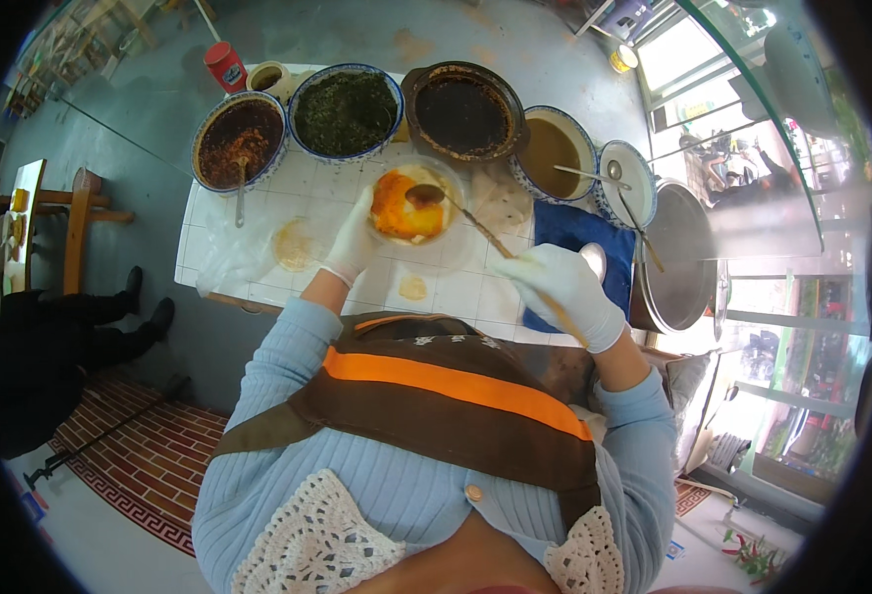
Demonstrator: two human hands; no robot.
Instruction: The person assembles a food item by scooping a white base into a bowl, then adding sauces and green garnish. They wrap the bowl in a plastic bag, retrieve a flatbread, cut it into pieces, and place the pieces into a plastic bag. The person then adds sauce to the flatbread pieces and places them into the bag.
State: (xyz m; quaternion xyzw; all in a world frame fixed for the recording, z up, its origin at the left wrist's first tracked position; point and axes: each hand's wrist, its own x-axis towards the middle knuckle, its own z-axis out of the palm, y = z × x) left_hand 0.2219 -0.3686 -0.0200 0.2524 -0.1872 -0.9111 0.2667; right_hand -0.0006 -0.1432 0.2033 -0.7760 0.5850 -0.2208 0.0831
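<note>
My left hand (353,244), in a white glove, grips the left side of a translucent bowl (446,240). Orange-red sauce (390,212) and pale food fill it. My right hand (572,291), also gloved, is closed round the wooden handle of a long spoon (495,241). The spoon's head, with dark brown liquid in it, is over the food. Just beyond the bowl stand a blue-rimmed bowl of chopped dark greens (345,111) and a dark clay pot (462,111) of black liquid.
Chili sauce with a spoon fills a bowl (241,144) at left; brownish liquid fills another (557,153) at right. A large metal pot (675,262) stands beside the blue cloth (562,226). A red can (225,67) is far left. Another person's legs (109,327) show at left.
</note>
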